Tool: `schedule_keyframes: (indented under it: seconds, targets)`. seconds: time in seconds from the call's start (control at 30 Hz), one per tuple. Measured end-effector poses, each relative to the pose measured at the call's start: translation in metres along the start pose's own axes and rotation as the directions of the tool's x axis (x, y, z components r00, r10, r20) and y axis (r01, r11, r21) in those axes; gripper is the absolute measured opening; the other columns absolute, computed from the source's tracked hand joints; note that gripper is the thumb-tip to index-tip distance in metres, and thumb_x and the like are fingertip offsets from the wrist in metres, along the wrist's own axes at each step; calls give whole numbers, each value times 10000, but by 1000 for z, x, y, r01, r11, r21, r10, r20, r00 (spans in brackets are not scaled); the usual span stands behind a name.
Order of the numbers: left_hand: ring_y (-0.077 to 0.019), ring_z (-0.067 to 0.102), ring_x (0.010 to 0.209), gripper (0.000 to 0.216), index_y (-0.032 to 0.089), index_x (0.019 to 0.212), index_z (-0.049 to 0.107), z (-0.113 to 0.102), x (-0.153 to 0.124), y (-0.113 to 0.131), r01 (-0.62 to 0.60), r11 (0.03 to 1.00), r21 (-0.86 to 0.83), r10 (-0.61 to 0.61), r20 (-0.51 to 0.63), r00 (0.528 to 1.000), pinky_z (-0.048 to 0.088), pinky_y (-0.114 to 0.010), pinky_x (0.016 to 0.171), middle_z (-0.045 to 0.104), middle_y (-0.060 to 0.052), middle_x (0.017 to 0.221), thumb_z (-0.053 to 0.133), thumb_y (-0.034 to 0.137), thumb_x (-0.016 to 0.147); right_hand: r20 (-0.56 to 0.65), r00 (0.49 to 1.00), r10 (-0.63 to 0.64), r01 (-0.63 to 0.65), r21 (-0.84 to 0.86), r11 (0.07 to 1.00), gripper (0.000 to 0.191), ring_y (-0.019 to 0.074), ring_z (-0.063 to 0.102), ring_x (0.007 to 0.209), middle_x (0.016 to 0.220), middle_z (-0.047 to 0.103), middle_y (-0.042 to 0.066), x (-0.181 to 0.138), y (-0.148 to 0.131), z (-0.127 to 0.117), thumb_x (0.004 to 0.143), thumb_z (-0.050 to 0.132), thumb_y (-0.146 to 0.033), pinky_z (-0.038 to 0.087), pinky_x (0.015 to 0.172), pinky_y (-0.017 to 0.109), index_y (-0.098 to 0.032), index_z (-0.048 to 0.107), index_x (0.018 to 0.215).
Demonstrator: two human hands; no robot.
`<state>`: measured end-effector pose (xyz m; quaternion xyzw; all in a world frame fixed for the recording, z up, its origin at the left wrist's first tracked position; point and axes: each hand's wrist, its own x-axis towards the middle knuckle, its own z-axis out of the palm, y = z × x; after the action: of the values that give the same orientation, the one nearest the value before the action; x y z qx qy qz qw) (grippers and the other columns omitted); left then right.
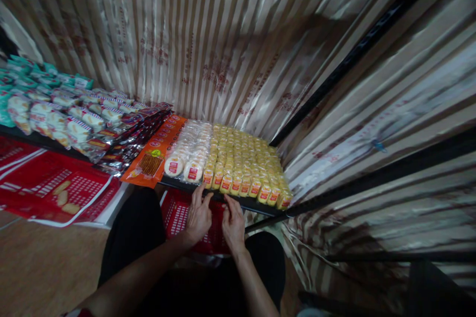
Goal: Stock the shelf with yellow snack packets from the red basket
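Observation:
My left hand [200, 214] is at the front edge of the black shelf [256, 203], its fingers stretched forward and the thumb apart. Its fingertips are close to the front of the yellow wrapped snack packs [245, 158]. To its right my right hand [233, 217] reaches to the same edge, fingers extended and slightly bent, with nothing visible in them. Both hands are above a red basket [177, 214] between my knees. White round wrapped snacks [192, 171] stand in rows left of the yellow ones. An orange snack bag [156, 151] lies beside them.
Further left on the shelf are dark shiny packets [130, 133], white-and-blue snack packs [78, 114] and green packs [22, 77]. Another red basket [89, 183] at the lower left holds several pale snacks. Striped sheeting [208, 34] hangs behind, with black metal bars [342, 74] at right.

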<state>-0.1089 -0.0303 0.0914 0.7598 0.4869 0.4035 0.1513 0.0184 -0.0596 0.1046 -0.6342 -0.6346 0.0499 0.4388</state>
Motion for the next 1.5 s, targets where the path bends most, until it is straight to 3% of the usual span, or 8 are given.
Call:
schedule_keyframes:
  seconds: [0.2, 0.4, 0.63, 0.87, 1.1, 1.3, 1.5]
  targets:
    - [-272, 262, 1280, 480, 151, 1120, 517, -10, -9, -6, 17, 1000, 22, -17, 11, 1000, 361, -483, 1014, 286, -115, 1363, 384, -32, 696, -28, 996, 83, -83, -9, 997, 357, 176, 567, 983, 1051, 607, 100, -20, 6, -8, 839, 364, -175, 463, 885, 377, -178, 561, 1137]
    - [-255, 266, 1273, 454, 124, 1083, 543, -17, -26, -8, 21, 1000, -4, -21, 70, 997, 362, -417, 1024, 270, -123, 1364, 389, -30, 685, -60, 986, 158, -158, 3, 987, 351, 182, 571, 966, 1043, 608, 103, -42, 5, -2, 832, 369, -194, 466, 874, 375, -163, 562, 1123]
    - [-265, 277, 1269, 469, 144, 1050, 559, -41, -36, -21, 36, 999, 9, -36, 85, 996, 332, -457, 1039, 275, -99, 1378, 387, -44, 657, -75, 966, 247, -247, 20, 969, 346, 191, 576, 941, 1012, 613, 102, -62, -15, 8, 828, 373, -216, 466, 854, 378, -163, 576, 1104]
    - [-264, 261, 1290, 479, 139, 1047, 562, -67, -42, -34, 81, 997, -10, -80, 86, 993, 358, -426, 1031, 266, -90, 1394, 396, -54, 640, -39, 974, 222, -221, 20, 975, 348, 192, 581, 920, 997, 627, 103, -72, -38, 28, 814, 379, -200, 465, 843, 362, -168, 601, 1080]
    - [-268, 275, 1290, 480, 144, 1033, 567, -87, -47, -44, 126, 992, -21, -121, 163, 979, 315, -457, 1048, 300, -104, 1382, 427, -65, 625, 54, 973, 225, -225, 5, 974, 339, 181, 601, 908, 973, 648, 96, -82, -57, 44, 797, 390, -193, 480, 826, 331, -152, 620, 1042]
    - [-263, 269, 1299, 473, 143, 1056, 562, -101, -28, -58, 203, 977, -66, -197, 98, 976, 307, -443, 1057, 293, -117, 1384, 433, -50, 643, 69, 973, 222, -222, -1, 975, 351, 198, 604, 933, 1017, 643, 110, -86, -63, 59, 791, 390, -214, 486, 833, 351, -153, 623, 1047]
    - [-243, 293, 1294, 515, 97, 1206, 454, -107, 14, -96, 307, 927, -215, -317, -14, 948, 313, -417, 1062, 337, -158, 1358, 402, 7, 702, 132, 976, 171, -176, 26, 984, 348, 200, 586, 972, 1024, 635, 106, -61, -74, 85, 803, 391, -214, 469, 875, 361, -164, 616, 1063]
